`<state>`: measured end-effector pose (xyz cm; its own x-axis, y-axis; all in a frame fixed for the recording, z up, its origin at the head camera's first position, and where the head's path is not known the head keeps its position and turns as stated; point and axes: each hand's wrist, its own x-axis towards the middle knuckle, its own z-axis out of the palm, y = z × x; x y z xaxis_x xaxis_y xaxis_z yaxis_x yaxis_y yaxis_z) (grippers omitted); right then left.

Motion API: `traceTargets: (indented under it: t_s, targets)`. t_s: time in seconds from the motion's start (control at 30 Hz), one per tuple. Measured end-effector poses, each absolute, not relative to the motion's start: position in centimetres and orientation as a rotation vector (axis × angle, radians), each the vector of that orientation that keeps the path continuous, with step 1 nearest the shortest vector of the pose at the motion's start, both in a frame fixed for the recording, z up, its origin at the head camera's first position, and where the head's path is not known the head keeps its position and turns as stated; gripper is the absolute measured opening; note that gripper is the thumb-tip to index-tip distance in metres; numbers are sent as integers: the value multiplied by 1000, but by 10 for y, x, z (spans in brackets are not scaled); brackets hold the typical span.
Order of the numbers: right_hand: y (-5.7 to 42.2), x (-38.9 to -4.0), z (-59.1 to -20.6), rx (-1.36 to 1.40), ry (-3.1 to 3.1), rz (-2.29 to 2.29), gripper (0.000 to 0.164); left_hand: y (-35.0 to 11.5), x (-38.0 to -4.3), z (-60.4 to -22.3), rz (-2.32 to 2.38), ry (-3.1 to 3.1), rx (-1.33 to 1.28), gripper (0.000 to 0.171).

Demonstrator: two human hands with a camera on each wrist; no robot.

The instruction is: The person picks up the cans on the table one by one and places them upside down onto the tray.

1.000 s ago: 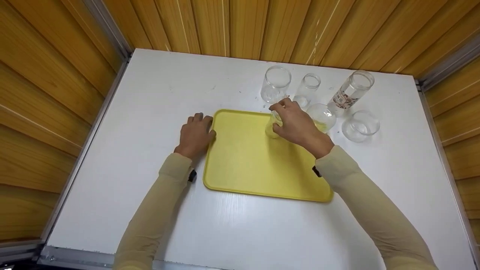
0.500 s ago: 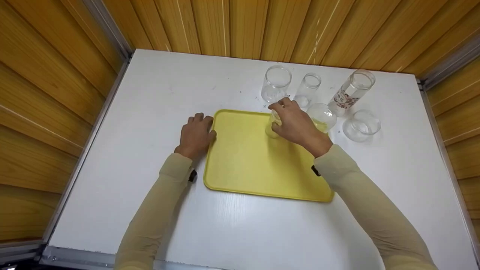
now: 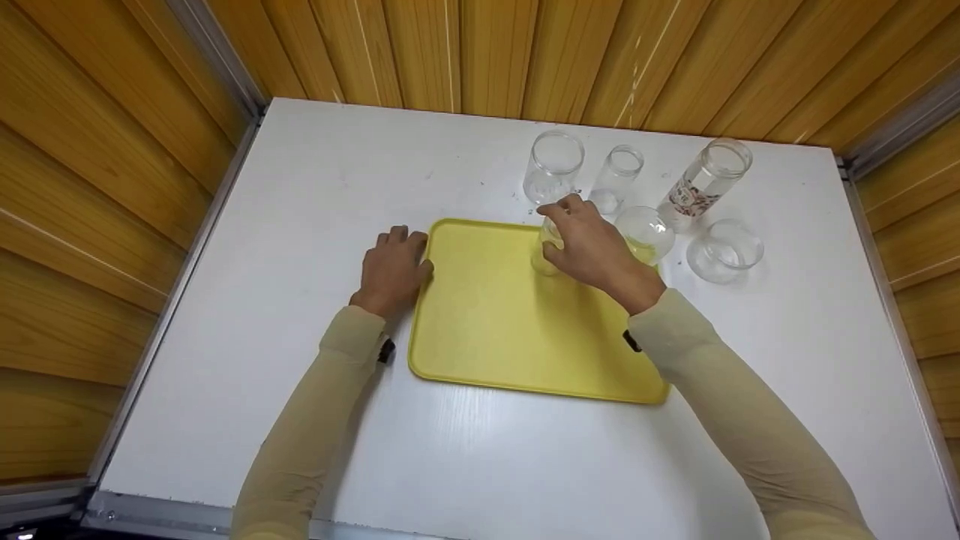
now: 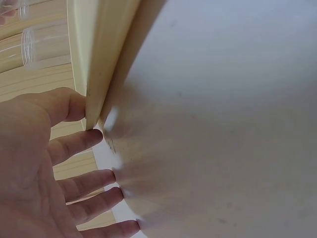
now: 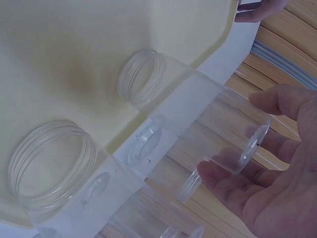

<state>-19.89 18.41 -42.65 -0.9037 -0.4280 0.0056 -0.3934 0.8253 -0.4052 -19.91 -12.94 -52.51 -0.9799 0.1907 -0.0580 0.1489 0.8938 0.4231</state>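
Note:
My right hand (image 3: 596, 247) holds a clear plastic jar (image 3: 547, 259) near the back edge of the yellow tray (image 3: 495, 315). In the right wrist view this jar (image 5: 193, 99) is upside down, threaded mouth against the tray, with thumb and fingers around its base. Beside it a second, wider clear jar (image 5: 54, 166) also stands mouth down at the tray's back right corner. My left hand (image 3: 391, 270) rests at the tray's left edge. In the left wrist view the thumb touches the tray rim (image 4: 101, 64), while the fairly straight fingers spread onto the white table.
Behind the tray stand a wide clear jar (image 3: 553, 169), a narrow one (image 3: 615, 180) and a tall one with a printed label (image 3: 694, 195). A low round clear container (image 3: 724, 253) is to the right. Wood-patterned panels (image 3: 480, 56) border the white table (image 3: 315, 180).

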Motion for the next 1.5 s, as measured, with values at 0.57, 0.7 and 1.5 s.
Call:
traceTargets:
  t_s: [0.57,0.7,1.5]
  targets:
    - [193,-200,-412,-646,2914,-706,60,-132,-197,-523,652,2953,260,50]
    - [196,-200,-405,-638,2924,-717,59,-132,-197,-523,635,2960,257,49]
    - [240,-204,-373,-478,3029,-820,52,-129,-196,-526,625,2965,230,50]
